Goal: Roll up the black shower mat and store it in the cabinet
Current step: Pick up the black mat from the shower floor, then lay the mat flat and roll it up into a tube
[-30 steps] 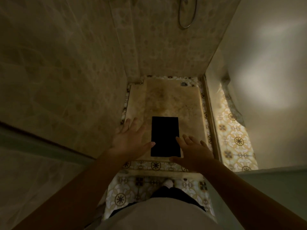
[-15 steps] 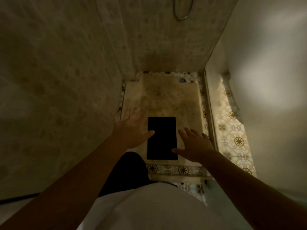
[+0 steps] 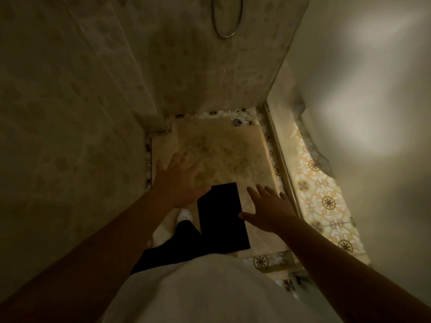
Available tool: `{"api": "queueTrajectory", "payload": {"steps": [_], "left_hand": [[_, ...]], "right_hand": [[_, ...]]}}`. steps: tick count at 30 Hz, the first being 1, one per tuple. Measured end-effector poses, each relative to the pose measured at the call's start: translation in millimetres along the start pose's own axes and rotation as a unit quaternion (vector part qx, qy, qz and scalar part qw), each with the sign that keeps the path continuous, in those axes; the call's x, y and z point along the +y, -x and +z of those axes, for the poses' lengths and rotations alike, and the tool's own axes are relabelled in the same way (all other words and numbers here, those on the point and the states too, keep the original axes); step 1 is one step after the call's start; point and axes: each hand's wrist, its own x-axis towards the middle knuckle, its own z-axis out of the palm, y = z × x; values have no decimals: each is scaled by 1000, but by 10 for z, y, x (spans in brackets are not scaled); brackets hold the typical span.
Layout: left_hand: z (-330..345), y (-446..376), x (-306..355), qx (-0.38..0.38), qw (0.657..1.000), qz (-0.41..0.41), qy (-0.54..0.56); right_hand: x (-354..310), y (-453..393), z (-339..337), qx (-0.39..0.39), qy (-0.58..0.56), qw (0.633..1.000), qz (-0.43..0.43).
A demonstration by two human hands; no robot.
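Note:
The black shower mat (image 3: pixel 222 217) lies flat and unrolled on the beige shower floor (image 3: pixel 224 150), a dark rectangle near the front of the stall. My left hand (image 3: pixel 178 180) hovers above its far left corner, fingers spread, holding nothing. My right hand (image 3: pixel 268 209) is held out over the mat's right edge, also spread and empty. Whether either hand touches the mat is unclear. My left leg in dark trousers, with a white sock (image 3: pixel 184 215), stands on the shower floor just left of the mat. No cabinet is in view.
Tiled walls close in the stall on the left and at the back. A shower hose loop (image 3: pixel 226 22) hangs on the back wall. A drain (image 3: pixel 237 122) sits at the far right corner. A metal threshold (image 3: pixel 283 164) separates patterned floor tiles (image 3: pixel 326 201) on the right.
I have stepped forward into the stall with my left foot beside the mat. Both hands have moved farther out over the mat, which now looks closer and skewed in view.

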Motion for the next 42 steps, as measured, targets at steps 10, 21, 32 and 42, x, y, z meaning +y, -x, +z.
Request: {"api": "queueTrajectory", "payload": {"steps": [10,21,32,42], "left_hand": [[-982,-1408,-934,8,998,57,-31],[-1664,-2857,-873,10,986,149,-75],[-2296,-4742,229,-50,931,326,-153],[-2138,-5465,1743,-99,787,560,-239]], "right_hand": [[-517,-1133,-1035,34,-57,994,82],[-133,-2178,-1695,77,-94,982,143],[849,-2832,-2126,74,-223,927,291],[993,-2662,-2102,125,-329,797,491]]}}
